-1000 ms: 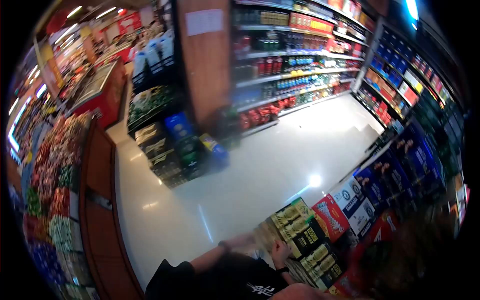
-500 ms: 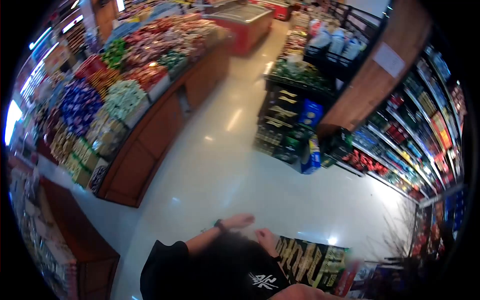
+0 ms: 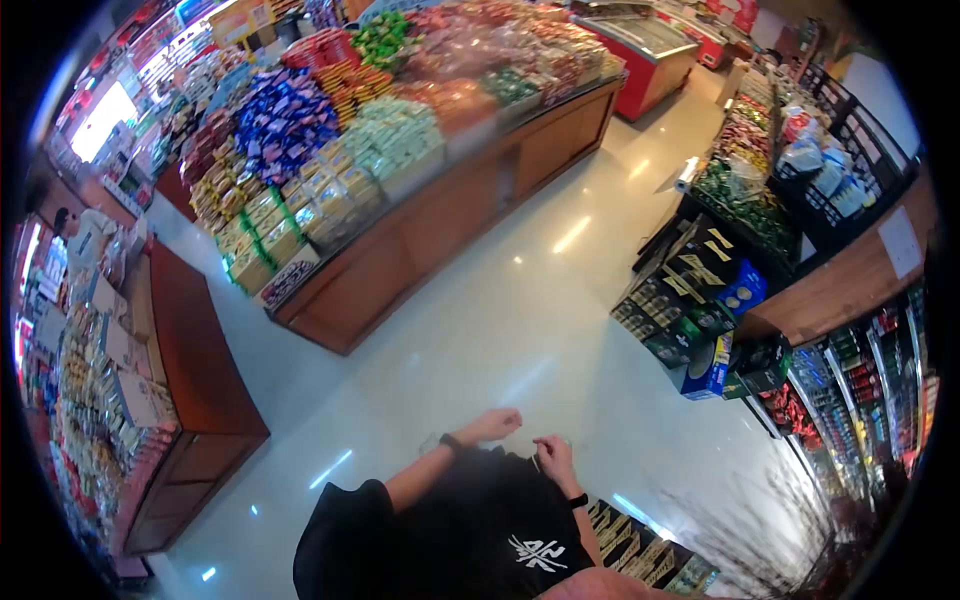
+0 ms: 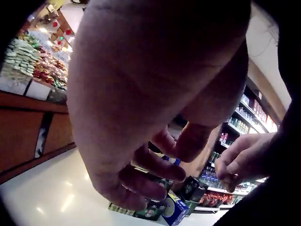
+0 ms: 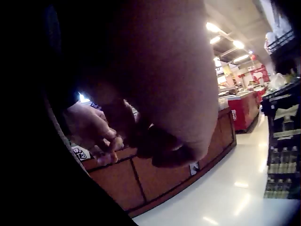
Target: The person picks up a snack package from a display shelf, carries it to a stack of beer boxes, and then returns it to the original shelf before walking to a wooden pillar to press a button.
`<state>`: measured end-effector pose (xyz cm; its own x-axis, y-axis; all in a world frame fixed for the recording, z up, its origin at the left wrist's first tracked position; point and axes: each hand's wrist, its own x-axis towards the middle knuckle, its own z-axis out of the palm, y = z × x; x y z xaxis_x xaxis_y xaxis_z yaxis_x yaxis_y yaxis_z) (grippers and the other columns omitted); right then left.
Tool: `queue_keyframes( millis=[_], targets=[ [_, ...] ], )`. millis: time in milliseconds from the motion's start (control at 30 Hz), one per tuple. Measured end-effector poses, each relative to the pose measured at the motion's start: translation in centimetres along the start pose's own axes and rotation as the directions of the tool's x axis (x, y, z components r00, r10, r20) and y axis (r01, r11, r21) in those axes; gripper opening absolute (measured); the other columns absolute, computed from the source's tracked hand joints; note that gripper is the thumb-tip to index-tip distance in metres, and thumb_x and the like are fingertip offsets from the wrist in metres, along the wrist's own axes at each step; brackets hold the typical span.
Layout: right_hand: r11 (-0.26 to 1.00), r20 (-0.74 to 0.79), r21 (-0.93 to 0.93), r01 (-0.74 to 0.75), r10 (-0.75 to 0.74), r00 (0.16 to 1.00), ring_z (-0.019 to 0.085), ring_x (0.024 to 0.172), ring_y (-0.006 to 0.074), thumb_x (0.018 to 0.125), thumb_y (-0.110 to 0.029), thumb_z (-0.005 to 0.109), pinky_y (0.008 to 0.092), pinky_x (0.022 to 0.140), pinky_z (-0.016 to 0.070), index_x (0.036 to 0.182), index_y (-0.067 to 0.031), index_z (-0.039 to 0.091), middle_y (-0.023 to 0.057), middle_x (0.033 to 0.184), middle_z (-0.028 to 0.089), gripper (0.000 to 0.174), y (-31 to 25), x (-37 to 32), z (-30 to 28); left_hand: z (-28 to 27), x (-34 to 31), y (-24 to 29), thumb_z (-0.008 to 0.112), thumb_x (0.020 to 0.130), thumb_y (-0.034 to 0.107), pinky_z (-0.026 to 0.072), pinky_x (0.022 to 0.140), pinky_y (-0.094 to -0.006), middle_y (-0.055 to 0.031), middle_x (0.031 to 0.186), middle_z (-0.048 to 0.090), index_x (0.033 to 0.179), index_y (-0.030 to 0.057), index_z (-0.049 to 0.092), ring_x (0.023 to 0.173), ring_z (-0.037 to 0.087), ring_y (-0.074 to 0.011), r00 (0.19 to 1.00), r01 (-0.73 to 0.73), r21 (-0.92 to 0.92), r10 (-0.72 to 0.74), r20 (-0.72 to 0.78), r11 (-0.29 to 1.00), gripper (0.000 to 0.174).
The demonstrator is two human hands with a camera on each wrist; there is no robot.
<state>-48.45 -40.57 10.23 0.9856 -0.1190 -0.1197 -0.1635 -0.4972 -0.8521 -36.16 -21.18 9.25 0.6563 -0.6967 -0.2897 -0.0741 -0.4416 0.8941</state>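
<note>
Now left hand (image 3: 492, 424) and right hand (image 3: 553, 455) nearer together before shirt (image 3: 470, 525); fingers curled, grasp unclear.

Your shirt (image 3: 450, 530) is black with a white logo. A dark band circles the wrist behind your left grip (image 3: 495, 425) and your right grip (image 3: 553, 457). The floor (image 3: 480, 330) is glossy off-white. The desk (image 3: 430, 235) is reddish-brown wood, heaped with sweets (image 3: 300, 120) in blue, green, red and yellow wrappers. The freezer (image 3: 650, 45) is red. The cases (image 3: 690, 275) are black with gold lettering, beside a blue box (image 3: 712, 365).
</note>
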Motion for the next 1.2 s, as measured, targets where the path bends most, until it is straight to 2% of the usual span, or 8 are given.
queue_keyframes(
  millis=[100, 267, 367, 467, 700, 867, 967, 1200],
  targets=[
    [0.980, 0.061, -0.034, 0.194, -0.191, 0.980, 0.057, 0.067, 0.0227, 0.085, -0.009, 0.059, 0.0324, 0.061, 0.0458, 0.092, -0.0046, 0.069, 0.0111, 0.076, 0.057, 0.013, -1.4, 2.1, 0.6, -2.6, -1.9, 0.7, 0.053, 0.089, 0.020, 0.0490, 0.077, -0.0373, -0.0121, 0.091, 0.066, 0.101, 0.0054, 0.060, 0.085, 0.063, -0.0252, 0.993, 0.120, -0.016, -0.120, 0.014, 0.993, 0.020],
    [0.989, 0.188, -0.063, 0.135, -0.121, 0.975, 0.057, 0.068, 0.0225, 0.085, -0.008, 0.058, 0.0319, 0.062, 0.0464, 0.092, -0.0051, 0.069, 0.0111, 0.076, 0.057, 0.014, -0.7, 5.1, 3.5, -7.0, -4.4, 1.8, 0.054, 0.093, 0.034, 0.0485, 0.079, -0.0358, -0.0134, 0.097, 0.067, 0.108, 0.0032, 0.061, 0.089, 0.062, -0.0205, 0.980, 0.062, -0.266, -0.110, -0.168, 0.962, 0.035],
    [0.992, 0.265, -0.023, 0.125, -0.115, 0.958, 0.058, 0.070, 0.0221, 0.086, -0.008, 0.057, 0.0313, 0.064, 0.0480, 0.093, -0.0049, 0.069, 0.0116, 0.078, 0.058, 0.015, -1.8, 8.2, 4.9, -7.6, -4.2, -3.5, 0.054, 0.088, 0.017, 0.0478, 0.076, -0.0357, -0.0098, 0.087, 0.063, 0.098, 0.0029, 0.060, 0.083, 0.060, -0.0203, 0.950, 0.100, -0.255, -0.168, -0.262, 0.962, 0.019],
    [0.985, 0.360, -0.077, 0.153, -0.116, 0.926, 0.060, 0.072, 0.0220, 0.086, -0.006, 0.056, 0.0307, 0.066, 0.0491, 0.094, -0.0045, 0.070, 0.0123, 0.079, 0.059, 0.016, -3.0, 12.7, 6.7, -10.4, -4.4, -7.5, 0.054, 0.094, 0.032, 0.0477, 0.083, -0.0360, -0.0123, 0.103, 0.067, 0.112, 0.0022, 0.060, 0.093, 0.062, -0.0208, 0.937, 0.214, -0.242, -0.269, -0.222, 0.946, 0.035],
    [0.950, 0.496, -0.204, 0.236, -0.107, 0.862, 0.059, 0.070, 0.0239, 0.084, -0.006, 0.055, 0.0332, 0.065, 0.0487, 0.094, -0.0045, 0.070, 0.0130, 0.077, 0.058, 0.018, -5.4, 26.1, 12.9, -21.8, -6.0, -9.5, 0.054, 0.093, 0.024, 0.0478, 0.084, -0.0350, -0.0121, 0.100, 0.065, 0.108, 0.0039, 0.061, 0.094, 0.061, -0.0223, 0.743, 0.256, -0.296, -0.383, -0.548, 0.920, 0.027],
    [0.917, 0.399, -0.002, 0.398, -0.364, 0.841, 0.059, 0.071, 0.0264, 0.085, -0.011, 0.059, 0.0348, 0.064, 0.0483, 0.094, -0.0042, 0.070, 0.0144, 0.078, 0.059, 0.016, -9.7, 34.6, 19.7, -29.4, -6.2, -7.2, 0.055, 0.090, 0.017, 0.0488, 0.079, -0.0340, -0.0079, 0.091, 0.064, 0.101, 0.0037, 0.059, 0.089, 0.060, -0.0172, 0.640, 0.287, -0.256, -0.383, -0.666, 0.923, 0.018],
    [0.865, 0.497, -0.038, 0.501, -0.419, 0.760, 0.060, 0.071, 0.0267, 0.085, -0.013, 0.059, 0.0343, 0.065, 0.0485, 0.096, -0.0039, 0.070, 0.0142, 0.079, 0.060, 0.018, -10.8, 38.9, 25.2, -29.9, -5.5, -12.5, 0.056, 0.090, 0.015, 0.0492, 0.078, -0.0338, -0.0082, 0.092, 0.064, 0.101, 0.0035, 0.059, 0.088, 0.060, -0.0175, 0.566, 0.116, -0.367, -0.365, -0.740, 0.923, 0.017],
    [0.836, 0.614, 0.043, 0.548, -0.454, 0.645, 0.060, 0.072, 0.0244, 0.086, -0.016, 0.060, 0.0331, 0.065, 0.0484, 0.099, -0.0025, 0.069, 0.0133, 0.081, 0.061, 0.020, -16.0, 42.8, 33.3, -33.0, -7.9, -16.8, 0.056, 0.091, 0.017, 0.0501, 0.078, -0.0329, -0.0121, 0.089, 0.066, 0.104, 0.0026, 0.060, 0.084, 0.063, -0.0219, 0.488, 0.196, -0.293, -0.352, -0.799, 0.936, 0.020]
  ],
)
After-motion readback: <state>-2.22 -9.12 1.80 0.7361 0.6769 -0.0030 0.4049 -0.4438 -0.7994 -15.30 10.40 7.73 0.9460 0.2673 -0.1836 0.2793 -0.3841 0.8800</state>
